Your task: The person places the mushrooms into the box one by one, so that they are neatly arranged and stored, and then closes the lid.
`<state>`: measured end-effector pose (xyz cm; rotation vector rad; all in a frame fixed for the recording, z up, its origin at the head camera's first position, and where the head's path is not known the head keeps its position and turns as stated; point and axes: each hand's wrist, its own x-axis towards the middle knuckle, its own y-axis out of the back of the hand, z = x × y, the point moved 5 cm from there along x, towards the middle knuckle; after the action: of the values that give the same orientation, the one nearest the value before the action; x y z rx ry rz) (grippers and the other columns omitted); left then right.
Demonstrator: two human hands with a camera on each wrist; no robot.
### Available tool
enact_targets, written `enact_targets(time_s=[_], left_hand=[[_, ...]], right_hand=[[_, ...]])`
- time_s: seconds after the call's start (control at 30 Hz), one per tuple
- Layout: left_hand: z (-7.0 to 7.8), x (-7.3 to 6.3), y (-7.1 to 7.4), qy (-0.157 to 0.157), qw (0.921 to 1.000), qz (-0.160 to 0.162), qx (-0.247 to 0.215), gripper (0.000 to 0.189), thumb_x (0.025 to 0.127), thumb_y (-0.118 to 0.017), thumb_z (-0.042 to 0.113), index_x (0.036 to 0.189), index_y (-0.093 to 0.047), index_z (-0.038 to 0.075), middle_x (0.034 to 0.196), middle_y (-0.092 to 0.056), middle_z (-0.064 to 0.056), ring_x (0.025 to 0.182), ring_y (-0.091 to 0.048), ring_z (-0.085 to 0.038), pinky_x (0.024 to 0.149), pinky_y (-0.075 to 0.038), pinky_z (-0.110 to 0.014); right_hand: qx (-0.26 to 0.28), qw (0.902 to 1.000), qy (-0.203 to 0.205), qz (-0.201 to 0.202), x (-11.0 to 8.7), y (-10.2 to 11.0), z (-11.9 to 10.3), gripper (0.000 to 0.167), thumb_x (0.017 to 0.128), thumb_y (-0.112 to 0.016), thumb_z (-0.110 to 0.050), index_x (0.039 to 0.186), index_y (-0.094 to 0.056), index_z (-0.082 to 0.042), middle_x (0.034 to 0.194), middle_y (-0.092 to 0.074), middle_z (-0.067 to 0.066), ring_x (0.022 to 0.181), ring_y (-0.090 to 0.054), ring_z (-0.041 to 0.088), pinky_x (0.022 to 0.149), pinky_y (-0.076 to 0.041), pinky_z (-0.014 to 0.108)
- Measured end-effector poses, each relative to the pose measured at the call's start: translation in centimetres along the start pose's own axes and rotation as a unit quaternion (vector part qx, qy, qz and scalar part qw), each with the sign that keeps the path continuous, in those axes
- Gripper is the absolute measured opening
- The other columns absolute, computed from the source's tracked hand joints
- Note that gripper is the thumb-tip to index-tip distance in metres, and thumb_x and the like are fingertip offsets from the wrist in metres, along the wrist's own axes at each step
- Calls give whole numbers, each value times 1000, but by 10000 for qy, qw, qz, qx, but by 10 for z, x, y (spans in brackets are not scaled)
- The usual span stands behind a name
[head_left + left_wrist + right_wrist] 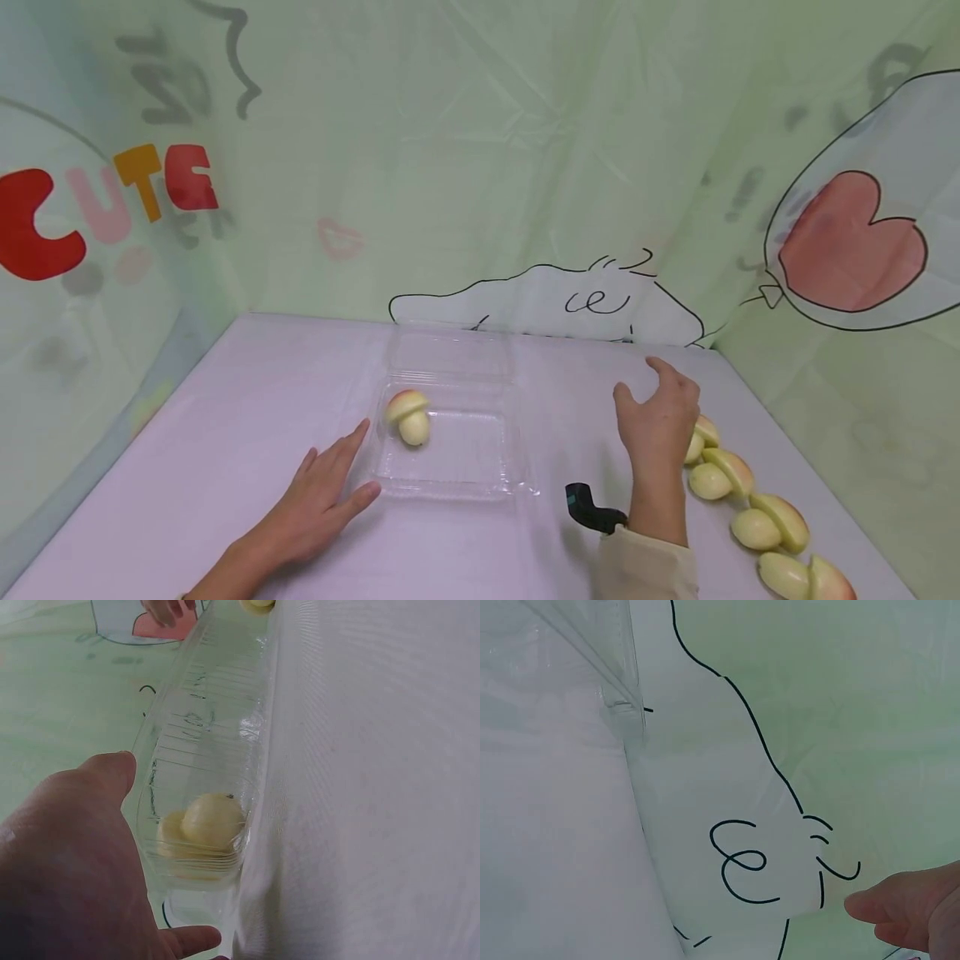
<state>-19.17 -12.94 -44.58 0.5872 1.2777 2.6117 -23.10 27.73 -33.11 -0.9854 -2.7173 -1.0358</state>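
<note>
A clear plastic clamshell box [465, 487] stands with its lid [450, 354] raised toward the back wall. Inside, at its left, lies one pale mushroom-shaped piece [415, 427] with a reddish cap, also visible in the left wrist view [214, 821]. My left hand [318, 496], fingers extended, is at the box's left side; whether it touches the wall I cannot tell. To the right of the box my right hand [660, 417] hovers with thumb and index finger apart, holding nothing visible. It partly hides the farthest mushroom-shaped piece [705, 433] of a row.
Several more mushroom-shaped pieces [771, 523] line the right side of the white tabletop [300, 358]. A black curved strap or mount [592, 510] sticks out by the right wrist. Printed green sheets [487, 167] enclose the back and sides.
</note>
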Motion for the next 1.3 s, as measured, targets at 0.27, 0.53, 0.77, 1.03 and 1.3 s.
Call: enact_targets(time_s=[0.27, 0.53, 0.77, 1.03, 1.3], left_hand=[[-1, -2, 1, 24, 10000, 44, -17, 74, 105, -57, 43, 166, -23, 21, 159, -46, -16, 147, -43, -44, 117, -19, -72], [-2, -1, 1, 16, 10000, 68, 15, 74, 105, -57, 44, 167, -21, 23, 160, -45, -14, 147, -43, -44, 116, -20, -72], [-1, -1, 1, -31, 10000, 60, -11, 74, 105, -56, 44, 167, -22, 22, 162, -44, -11, 147, -43, -43, 116, -20, -72], [-1, 0, 1, -33, 10000, 78, 13, 74, 105, -57, 45, 166, -22, 22, 162, -44, -11, 146, -43, -44, 116, -20, -73], [-1, 0, 2, 53, 10000, -9, -74, 74, 105, -56, 46, 166, -22, 22, 162, -43, -11, 148, -41, -44, 117, -18, -73]], right_hand=[[-280, 9980, -551, -99, 8, 2, 20, 59, 97, -57, -18, 154, -45, -5, 158, -30, 33, 140, -30, 57, 107, -35, 71], [-476, 9959, -771, -62, 15, 8, 38, 62, 94, -57, -16, 153, -43, 0, 153, -31, 39, 135, -32, 61, 106, -35, 67], [-670, 9926, -1014, -10, 16, 9, 53, 63, 94, -55, -16, 153, -42, 2, 152, -30, 41, 135, -29, 61, 103, -35, 67], [-779, 9894, -1226, -51, 17, 7, 67, 66, 93, -54, -22, 153, -39, 2, 151, -26, 41, 135, -26, 62, 101, -34, 68], [-873, 9881, -1256, -152, 18, 5, 70, 69, 93, -53, -25, 153, -36, 5, 155, -19, 42, 136, -24, 64, 103, -31, 70]])
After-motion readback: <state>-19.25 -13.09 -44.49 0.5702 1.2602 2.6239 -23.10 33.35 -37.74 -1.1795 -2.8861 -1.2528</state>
